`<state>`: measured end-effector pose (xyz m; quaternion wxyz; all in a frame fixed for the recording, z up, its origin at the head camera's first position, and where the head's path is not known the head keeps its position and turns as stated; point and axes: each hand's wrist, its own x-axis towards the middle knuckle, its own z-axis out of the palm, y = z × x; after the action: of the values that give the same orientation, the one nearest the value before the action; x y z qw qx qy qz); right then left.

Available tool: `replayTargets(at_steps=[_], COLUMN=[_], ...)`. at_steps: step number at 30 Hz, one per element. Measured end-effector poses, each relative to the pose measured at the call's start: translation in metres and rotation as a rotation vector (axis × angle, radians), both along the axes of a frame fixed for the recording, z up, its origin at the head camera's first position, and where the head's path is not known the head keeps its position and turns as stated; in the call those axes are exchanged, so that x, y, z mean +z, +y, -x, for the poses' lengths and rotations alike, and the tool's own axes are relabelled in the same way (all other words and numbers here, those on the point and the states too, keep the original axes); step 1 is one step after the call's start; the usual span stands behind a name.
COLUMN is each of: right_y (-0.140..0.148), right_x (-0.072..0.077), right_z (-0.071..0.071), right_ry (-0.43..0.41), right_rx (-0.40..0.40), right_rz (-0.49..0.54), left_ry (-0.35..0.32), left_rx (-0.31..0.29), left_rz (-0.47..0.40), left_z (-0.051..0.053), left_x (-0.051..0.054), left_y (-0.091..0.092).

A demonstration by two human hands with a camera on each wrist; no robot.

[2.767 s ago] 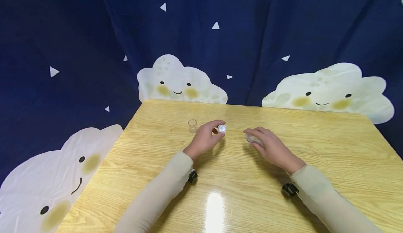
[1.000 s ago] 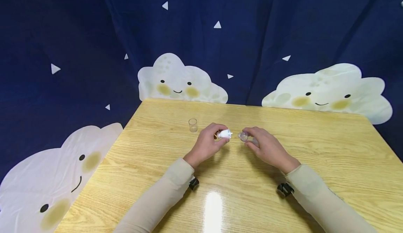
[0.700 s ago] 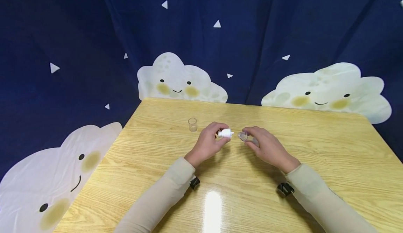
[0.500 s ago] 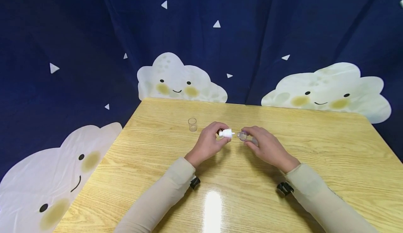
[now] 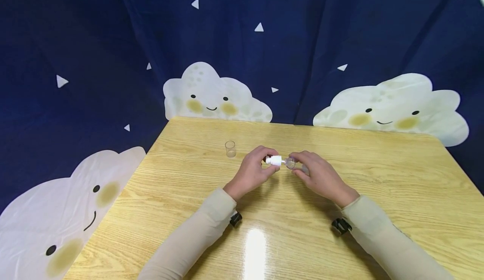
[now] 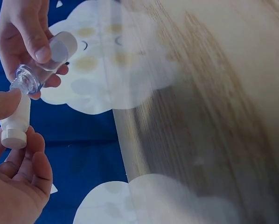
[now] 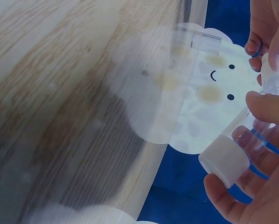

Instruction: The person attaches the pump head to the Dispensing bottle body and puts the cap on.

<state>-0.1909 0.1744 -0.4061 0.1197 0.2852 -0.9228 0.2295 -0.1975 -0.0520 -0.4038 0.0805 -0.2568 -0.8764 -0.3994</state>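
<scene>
Between the thumb and fingers of my left hand [image 5: 249, 173] is a white pump top [image 5: 274, 160], its thin stem pointing right. My right hand [image 5: 321, 177] holds a small clear bottle [image 5: 290, 163] tilted on its side, threaded mouth toward the pump top. In the head view the stem's tip reaches the bottle mouth; whether it is inside is hard to tell. The right wrist view shows the bottle's white end [image 7: 223, 161] at the little-finger side. In the left wrist view the thumb partly hides the pump top [image 6: 16, 123], which meets the bottle neck [image 6: 28, 80].
A clear cylindrical cap [image 5: 230, 149] stands on the wooden table [image 5: 196, 179], left of and beyond my left hand. Behind the table hangs a dark blue curtain [image 5: 295, 40] with cloud faces and white triangles.
The pump top, earlier with its round end toward the head camera, has turned to point right. The bottle has swung its mouth left, and the two hands have drawn closer together.
</scene>
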Motion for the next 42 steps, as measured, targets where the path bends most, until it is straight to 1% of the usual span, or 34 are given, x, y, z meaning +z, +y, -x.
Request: replayTargets(at_steps=[8, 15, 23, 32, 38, 42], right_y=[-0.0011, -0.0016, -0.0029, -0.0043, -0.0044, -0.0044], right_x=[-0.0008, -0.0023, -0.0035, -0.0032, -0.0039, -0.0042], right_z=[0.0011, 0.0007, -0.0002, -0.0008, -0.0010, 0.0002], right_ry=[0.003, 0.006, 0.002, 0.044, 0.027, 0.026], right_rx=[0.003, 0.003, 0.004, 0.007, -0.010, -0.006], right_rz=[-0.012, -0.014, -0.023, -0.012, -0.013, -0.012], left_ry=[-0.011, -0.016, -0.009, -0.022, -0.033, -0.023], left_rx=[-0.004, -0.011, -0.019, -0.024, -0.027, -0.021], left_rz=[0.014, 0.005, 0.021, 0.028, 0.032, 0.043], left_z=[0.0004, 0.0002, 0.0001, -0.0011, -0.0001, 0.0011], left_x=[-0.0013, -0.0013, -0.0029, -0.0016, -0.0021, -0.0016], left_y=[0.0012, 0.0017, 0.0012, 0.0015, 0.0023, 0.0035])
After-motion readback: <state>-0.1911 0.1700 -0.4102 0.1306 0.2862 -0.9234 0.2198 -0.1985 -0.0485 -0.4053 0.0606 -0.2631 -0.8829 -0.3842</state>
